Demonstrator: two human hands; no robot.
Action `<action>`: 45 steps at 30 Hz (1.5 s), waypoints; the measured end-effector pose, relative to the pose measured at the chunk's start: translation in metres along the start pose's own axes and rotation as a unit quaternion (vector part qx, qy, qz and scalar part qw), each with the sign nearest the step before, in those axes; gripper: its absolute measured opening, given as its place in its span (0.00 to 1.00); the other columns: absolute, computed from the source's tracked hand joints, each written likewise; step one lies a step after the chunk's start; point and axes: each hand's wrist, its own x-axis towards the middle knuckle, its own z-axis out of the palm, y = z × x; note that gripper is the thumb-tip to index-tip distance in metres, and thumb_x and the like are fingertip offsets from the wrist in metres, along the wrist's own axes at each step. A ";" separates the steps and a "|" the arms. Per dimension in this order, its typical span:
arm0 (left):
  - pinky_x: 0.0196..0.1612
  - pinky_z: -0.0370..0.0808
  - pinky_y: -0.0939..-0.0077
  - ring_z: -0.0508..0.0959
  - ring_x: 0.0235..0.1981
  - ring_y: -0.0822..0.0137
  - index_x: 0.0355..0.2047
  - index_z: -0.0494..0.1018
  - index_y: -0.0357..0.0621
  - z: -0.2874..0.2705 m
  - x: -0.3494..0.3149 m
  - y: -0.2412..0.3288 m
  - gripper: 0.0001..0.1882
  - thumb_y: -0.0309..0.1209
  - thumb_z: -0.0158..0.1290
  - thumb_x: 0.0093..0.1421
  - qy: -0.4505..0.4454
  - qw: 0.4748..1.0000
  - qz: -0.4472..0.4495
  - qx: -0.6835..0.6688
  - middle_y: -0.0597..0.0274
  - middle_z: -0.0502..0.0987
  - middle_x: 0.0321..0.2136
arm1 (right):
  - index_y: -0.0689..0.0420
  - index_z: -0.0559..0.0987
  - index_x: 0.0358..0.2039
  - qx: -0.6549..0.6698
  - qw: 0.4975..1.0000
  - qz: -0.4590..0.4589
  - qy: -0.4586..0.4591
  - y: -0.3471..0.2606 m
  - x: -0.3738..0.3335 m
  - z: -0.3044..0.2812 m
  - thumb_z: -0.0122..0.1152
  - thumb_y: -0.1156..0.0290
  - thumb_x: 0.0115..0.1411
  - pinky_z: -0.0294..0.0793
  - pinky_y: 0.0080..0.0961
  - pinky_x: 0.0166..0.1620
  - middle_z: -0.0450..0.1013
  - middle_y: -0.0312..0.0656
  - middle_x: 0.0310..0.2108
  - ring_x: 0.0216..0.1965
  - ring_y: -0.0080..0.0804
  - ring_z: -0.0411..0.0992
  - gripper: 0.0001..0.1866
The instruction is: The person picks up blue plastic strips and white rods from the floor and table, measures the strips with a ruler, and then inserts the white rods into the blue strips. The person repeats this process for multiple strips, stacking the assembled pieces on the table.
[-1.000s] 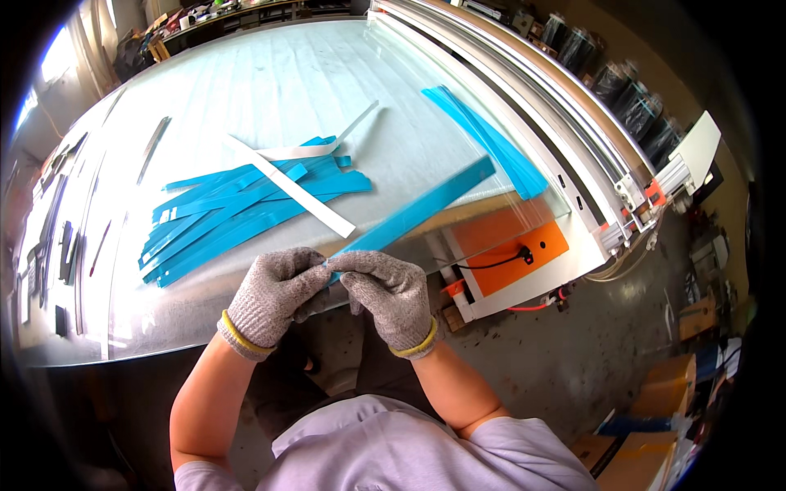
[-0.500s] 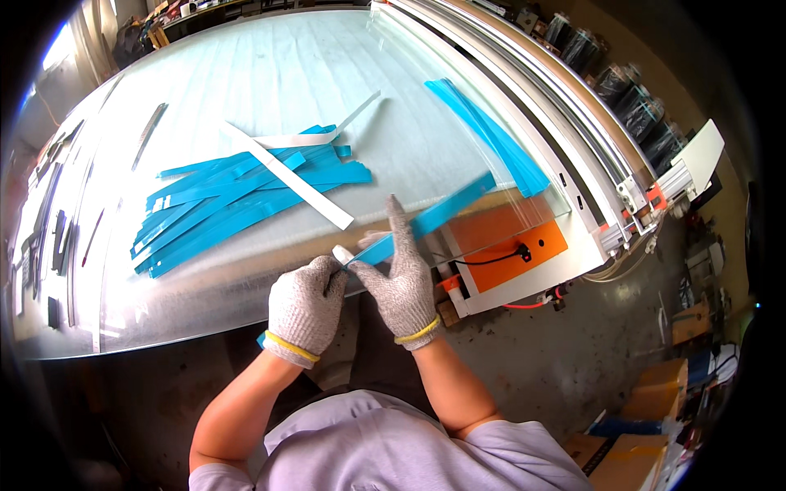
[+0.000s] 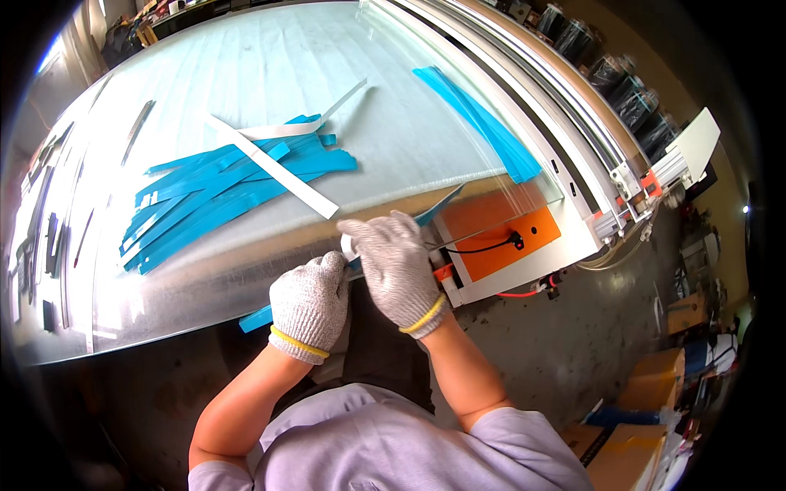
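My left hand (image 3: 309,303), in a pale knitted glove with a yellow cuff edge, is closed on a long blue strip (image 3: 257,319). One end of that strip sticks out at the left of this hand. Just right of it, my right hand (image 3: 399,266), gloved alike, is curled over the strip, whose far end rises beyond the knuckles. A small white piece (image 3: 348,246) shows at the right fingers; its kind cannot be made out. Ahead on the glass-like table (image 3: 360,147) lies a pile of blue strips (image 3: 221,196), with a white strip (image 3: 282,178) across it.
More blue strips (image 3: 483,127) lie at the right, beside a long white-and-metal rail (image 3: 565,123). An orange panel (image 3: 508,241) with a black cable sits near the table's corner. Dark narrow strips (image 3: 53,245) cover the left side. Cardboard boxes (image 3: 630,446) stand on the floor at lower right.
My right hand has gone from extended fingers to curled ones over the strip. The blue strip has shifted leftward, showing more past my left hand and less beyond the right.
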 end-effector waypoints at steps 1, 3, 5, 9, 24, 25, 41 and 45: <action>0.36 0.78 0.52 0.82 0.32 0.45 0.38 0.79 0.46 0.001 0.000 -0.001 0.06 0.32 0.57 0.63 -0.001 1.000 0.002 0.000 0.49 0.82 0.30 | 0.54 0.79 0.55 0.003 0.999 0.007 -0.043 0.001 0.000 0.006 0.54 0.74 0.67 0.64 0.50 0.63 0.79 0.45 0.40 0.49 0.45 0.76 0.17; 0.36 0.78 0.52 0.82 0.32 0.45 0.38 0.79 0.46 0.002 0.000 -0.004 0.06 0.32 0.57 0.63 -0.005 1.000 0.008 -0.001 0.50 0.82 0.30 | 0.55 0.79 0.56 0.007 0.999 -0.004 -0.043 -0.003 0.002 0.006 0.53 0.75 0.67 0.64 0.49 0.64 0.80 0.47 0.44 0.50 0.49 0.76 0.18; 0.36 0.78 0.52 0.82 0.31 0.46 0.38 0.78 0.46 0.003 -0.001 -0.006 0.06 0.32 0.57 0.62 0.007 1.000 0.013 -0.001 0.51 0.82 0.29 | 0.56 0.79 0.57 0.021 0.999 -0.012 -0.044 -0.004 0.002 0.005 0.51 0.76 0.68 0.64 0.47 0.64 0.80 0.48 0.46 0.52 0.48 0.76 0.19; 0.35 0.79 0.52 0.83 0.30 0.47 0.36 0.77 0.45 0.002 0.002 -0.006 0.06 0.32 0.56 0.62 0.006 1.000 0.017 -0.012 0.50 0.81 0.28 | 0.61 0.77 0.59 0.340 0.930 0.135 -0.044 -0.007 0.005 -0.006 0.48 0.77 0.71 0.69 0.37 0.63 0.80 0.47 0.49 0.56 0.38 0.76 0.18; 0.30 0.76 0.68 0.81 0.22 0.65 0.38 0.80 0.29 -0.036 0.023 -0.014 0.13 0.32 0.57 0.66 -0.105 0.912 -0.160 -0.363 0.51 0.80 0.21 | 0.62 0.74 0.45 0.521 0.803 0.284 0.054 -0.015 -0.036 -0.004 0.65 0.81 0.65 0.79 0.23 0.48 0.78 0.40 0.38 0.40 0.26 0.80 0.11; 0.30 0.76 0.68 0.81 0.22 0.64 0.38 0.80 0.29 -0.035 0.022 -0.016 0.13 0.32 0.57 0.66 -0.101 0.914 -0.156 -0.359 0.51 0.81 0.21 | 0.62 0.75 0.44 0.522 0.798 0.296 0.055 -0.015 -0.037 0.000 0.66 0.81 0.65 0.79 0.21 0.46 0.77 0.38 0.37 0.39 0.23 0.79 0.10; 0.34 0.78 0.55 0.83 0.30 0.44 0.37 0.80 0.39 -0.011 0.006 -0.009 0.08 0.32 0.57 0.64 -0.037 0.991 -0.001 -0.125 0.45 0.81 0.27 | 0.59 0.80 0.42 0.071 0.972 0.150 0.169 -0.019 -0.030 -0.006 0.68 0.81 0.58 0.80 0.33 0.39 0.78 0.46 0.36 0.36 0.45 0.80 0.11; 0.34 0.77 0.51 0.82 0.30 0.45 0.36 0.78 0.46 -0.004 0.003 -0.004 0.07 0.34 0.57 0.64 -0.020 0.996 0.032 -0.079 0.49 0.81 0.27 | 0.60 0.78 0.51 0.189 0.971 0.143 0.025 -0.011 -0.015 -0.017 0.60 0.79 0.65 0.81 0.36 0.46 0.80 0.52 0.44 0.46 0.48 0.82 0.14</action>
